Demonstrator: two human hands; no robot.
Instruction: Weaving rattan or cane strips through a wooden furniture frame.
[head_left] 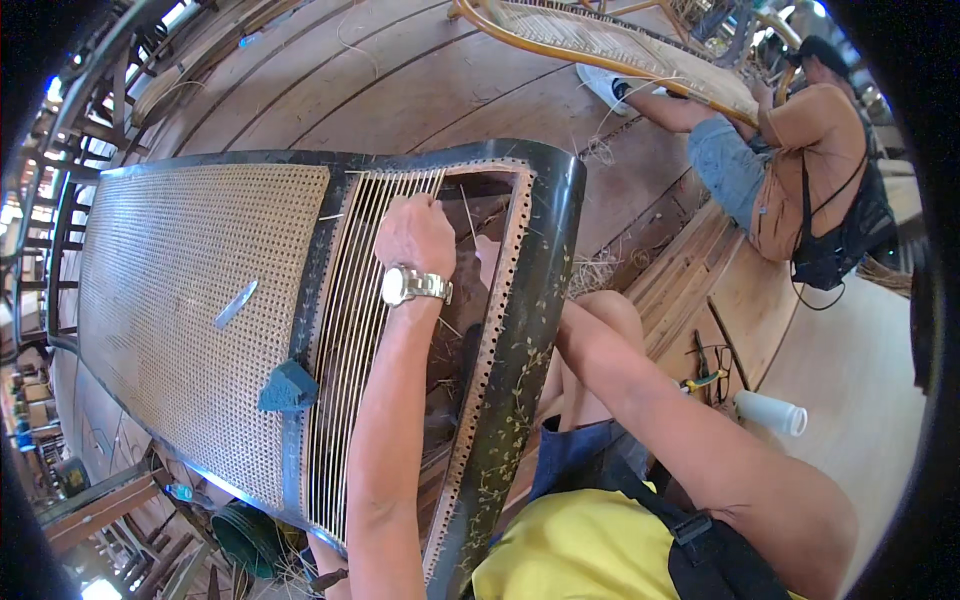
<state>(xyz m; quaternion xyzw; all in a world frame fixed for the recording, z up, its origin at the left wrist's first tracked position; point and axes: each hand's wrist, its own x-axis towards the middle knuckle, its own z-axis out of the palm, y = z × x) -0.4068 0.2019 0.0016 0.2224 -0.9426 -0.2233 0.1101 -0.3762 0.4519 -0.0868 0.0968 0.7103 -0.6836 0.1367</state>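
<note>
The dark painted frame (520, 360) lies across my lap, its left panel (190, 310) fully caned, the panel toward three o'clock strung only with parallel cane strands (350, 330) beside an open gap. My left hand (415, 235) is closed, pinching a strand at the top rail. My right hand reaches under the frame; I cannot tell its grip. At four o'clock a white cup (772, 412) lies on the floor, contents hidden.

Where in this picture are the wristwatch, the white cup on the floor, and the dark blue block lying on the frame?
wristwatch (408, 285), head view, on its round metal case.
white cup (770, 412), head view, mid-side of the cup.
dark blue block (288, 388), head view, on its top face.
</note>
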